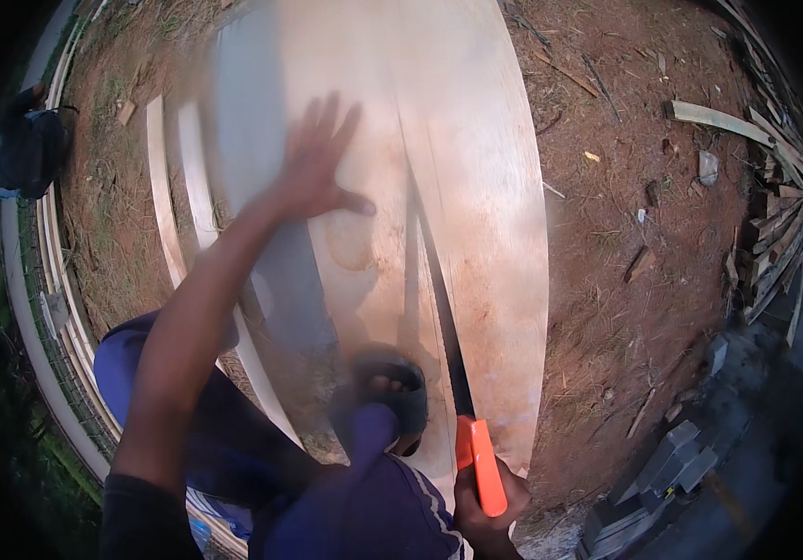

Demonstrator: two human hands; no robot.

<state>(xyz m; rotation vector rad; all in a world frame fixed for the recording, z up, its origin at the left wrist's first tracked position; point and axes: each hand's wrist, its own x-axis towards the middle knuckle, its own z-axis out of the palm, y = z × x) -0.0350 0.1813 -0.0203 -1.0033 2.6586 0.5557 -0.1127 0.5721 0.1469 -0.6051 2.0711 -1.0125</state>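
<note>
A large pale plywood sheet (485, 187) stretches away in front of me. My right hand (495, 504) is closed around the orange handle of a handsaw (445, 303). The dark blade points away along a long cut line in the sheet, its tip near the line's visible slit. Flat on the plywood, left of the cut, rests my left hand (319, 163) with its fingers spread and nothing in it. My foot in a dark sandal (392, 378) stands on the sheet, left of the blade. Below the sandal, my knee in blue trousers (364, 495) hides part of the near edge.
Two long wooden strips (166, 187) lie on the dirt to the left. Scrap wood lies in a pile (784, 233) at the far right, with grey blocks (667, 471) at the lower right. A dark bag-like bundle (28, 149) sits at the far left.
</note>
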